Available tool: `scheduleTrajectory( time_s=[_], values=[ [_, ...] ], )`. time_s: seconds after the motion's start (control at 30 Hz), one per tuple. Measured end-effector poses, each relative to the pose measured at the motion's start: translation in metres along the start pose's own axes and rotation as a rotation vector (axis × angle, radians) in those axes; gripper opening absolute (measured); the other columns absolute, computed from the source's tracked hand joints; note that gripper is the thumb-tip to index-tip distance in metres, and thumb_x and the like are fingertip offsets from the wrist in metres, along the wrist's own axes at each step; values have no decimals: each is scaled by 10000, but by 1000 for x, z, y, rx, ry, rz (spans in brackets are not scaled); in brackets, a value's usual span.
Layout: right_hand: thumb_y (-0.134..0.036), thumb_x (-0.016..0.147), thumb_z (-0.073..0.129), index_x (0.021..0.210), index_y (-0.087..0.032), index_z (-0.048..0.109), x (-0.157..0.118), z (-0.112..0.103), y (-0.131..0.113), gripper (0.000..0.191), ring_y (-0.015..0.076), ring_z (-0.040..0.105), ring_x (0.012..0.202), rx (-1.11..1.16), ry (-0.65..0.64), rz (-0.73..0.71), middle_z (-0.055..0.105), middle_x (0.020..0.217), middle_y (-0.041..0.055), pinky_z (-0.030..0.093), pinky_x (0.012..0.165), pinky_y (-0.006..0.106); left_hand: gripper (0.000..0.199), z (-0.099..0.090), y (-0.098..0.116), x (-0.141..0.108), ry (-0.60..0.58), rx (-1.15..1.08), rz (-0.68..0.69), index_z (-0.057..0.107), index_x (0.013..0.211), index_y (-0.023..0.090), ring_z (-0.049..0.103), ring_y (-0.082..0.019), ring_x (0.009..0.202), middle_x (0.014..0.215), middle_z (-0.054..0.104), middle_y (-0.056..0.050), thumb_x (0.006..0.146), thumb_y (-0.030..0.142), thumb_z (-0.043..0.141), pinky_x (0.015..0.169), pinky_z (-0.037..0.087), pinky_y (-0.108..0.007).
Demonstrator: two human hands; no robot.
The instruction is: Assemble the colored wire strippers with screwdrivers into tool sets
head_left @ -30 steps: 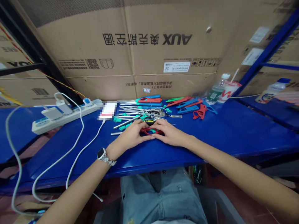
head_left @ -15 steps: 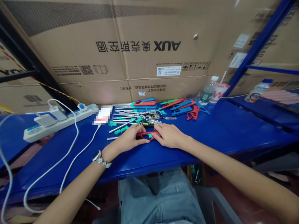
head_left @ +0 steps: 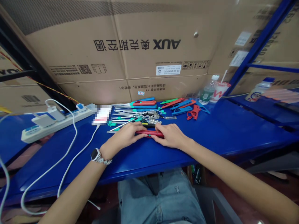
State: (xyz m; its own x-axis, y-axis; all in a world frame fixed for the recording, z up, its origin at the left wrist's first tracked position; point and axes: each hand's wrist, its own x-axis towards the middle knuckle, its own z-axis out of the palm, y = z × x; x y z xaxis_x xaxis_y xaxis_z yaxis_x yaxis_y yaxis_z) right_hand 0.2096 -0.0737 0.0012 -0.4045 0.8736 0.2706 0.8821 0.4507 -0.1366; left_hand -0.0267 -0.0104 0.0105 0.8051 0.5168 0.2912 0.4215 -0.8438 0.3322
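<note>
both hands grip red lighter, long axis left-right, above blue desk, big carton behind.

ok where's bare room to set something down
The blue table is bare between the right forearm and the loose handle pieces, and in a strip between the left hand and its front edge. Behind the hands, metal rods crowd it.
</note>
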Motion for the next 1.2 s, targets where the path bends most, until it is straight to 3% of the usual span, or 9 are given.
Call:
scheduleTrajectory(
  time_s=[0.13, 0.37, 0.67, 0.93, 1.1, 1.2],
  values=[
    [-428, 948, 595, 862, -186, 627, -1, 2, 4, 258, 162, 579, 647, 6, 64, -38, 717, 804, 45, 185, 571, 294, 336, -2, 4, 1, 53, 154, 85, 744, 1053, 173, 656, -218, 835, 940, 695, -79, 1051, 431, 529, 758, 520, -355],
    [-488, 1012, 546, 887, -177, 737, -4, 9, 12, 387, 141, 577, 665, 12, 172, -163, 719, 867, 58, 211, 571, 292, 328, 1, 6, -6, 143, 264, 175, 739, 1061, 157, 639, -218, 848, 939, 689, -80, 1062, 397, 516, 775, 520, -372],
    [-547, 977, 610, 918, -209, 786, -3, 13, 12, 386, 150, 654, 714, 124, 183, -111, 769, 834, 20, 279, 586, 285, 368, 4, 7, -10, 137, 208, 137, 728, 1140, 165, 650, -232, 927, 1023, 697, -98, 1080, 410, 461, 820, 549, -382],
    [-563, 1015, 533, 850, -177, 745, -3, 9, 7, 470, 149, 618, 675, 65, 157, -104, 736, 778, 33, 193, 563, 293, 404, 4, 6, -9, 141, 180, 148, 727, 1166, 143, 646, -238, 902, 999, 689, -111, 1083, 420, 444, 796, 545, -379],
    [-465, 1043, 506, 845, -162, 679, -4, 7, 4, 401, 149, 590, 680, 52, 103, -139, 721, 795, 46, 180, 569, 293, 405, 1, 6, -9, 124, 177, 144, 756, 1078, 156, 632, -234, 858, 924, 687, -99, 1068, 448, 476, 774, 514, -367],
    [-510, 1041, 488, 811, -166, 673, -3, 8, 5, 454, 144, 572, 653, 43, 101, -136, 695, 749, 33, 166, 566, 295, 391, 2, 4, -10, 112, 138, 136, 764, 1053, 179, 626, -229, 857, 927, 691, -89, 1061, 461, 493, 786, 507, -369]
  ],
)
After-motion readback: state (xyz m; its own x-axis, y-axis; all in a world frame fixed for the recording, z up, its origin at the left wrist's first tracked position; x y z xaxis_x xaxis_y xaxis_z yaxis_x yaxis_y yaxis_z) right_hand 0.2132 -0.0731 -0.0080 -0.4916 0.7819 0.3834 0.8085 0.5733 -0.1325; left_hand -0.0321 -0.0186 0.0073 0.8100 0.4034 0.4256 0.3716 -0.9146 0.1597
